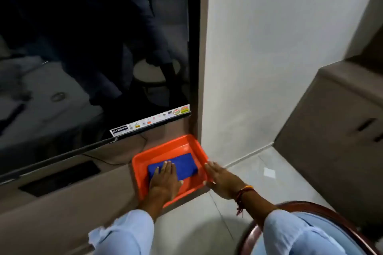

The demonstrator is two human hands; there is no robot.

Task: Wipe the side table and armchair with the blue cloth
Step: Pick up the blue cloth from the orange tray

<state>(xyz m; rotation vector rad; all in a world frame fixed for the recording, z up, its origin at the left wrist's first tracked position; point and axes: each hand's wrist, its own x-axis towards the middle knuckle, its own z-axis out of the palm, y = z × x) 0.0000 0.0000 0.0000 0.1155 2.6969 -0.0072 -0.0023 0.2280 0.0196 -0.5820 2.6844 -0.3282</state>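
The blue cloth (pixel 173 168) lies folded flat in the orange tray (pixel 187 141), lower centre of the frame, and the tray sits at the right end of a low brown tabletop (pixel 62 209) under a big dark television (pixel 93 47). Now the risk: the tray's near corner looks to be right at the tabletop's front edge, maybe hanging past it, so a hard downward press or a sharp tug on the cloth could tip or slide the whole tray off onto the tiled floor (pixel 259 172). A pinch of only the top fold could also let the cloth fall open as it lifts, and then it drags. Over to the hands: the left hand (pixel 164 178) lies palm down on the near-left part of the cloth, fingers (pixel 165 166) stretched forward and slightly spread, flat on the fabric rather than curled round it, so nothing is gripped yet. The right hand (pixel 221 180) rests open against the tray's right rim, fingers straight and together, seemingly steadying it; a thread band (pixel 244 191) circles that wrist. Both forearms reach forward from pale blue sleeves (pixel 124 234), and a curved dark wooden rim, possibly of a chair (pixel 310 207), shows at lower right.
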